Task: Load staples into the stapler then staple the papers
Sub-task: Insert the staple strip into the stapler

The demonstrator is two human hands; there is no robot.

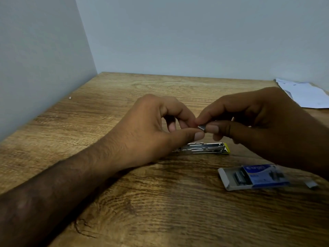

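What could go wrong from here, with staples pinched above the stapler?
1. The staple strip is small and held only by the fingertips of the left hand and right hand, so it may snap or drop.
2. The stapler lies on the table with nothing steadying it, so it could slide during loading.
3. The open staple box sits by the right forearm, and a sweep could scatter it.

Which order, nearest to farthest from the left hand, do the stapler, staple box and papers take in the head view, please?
1. stapler, just beside the left hand.
2. staple box, front right.
3. papers, far right by the wall.
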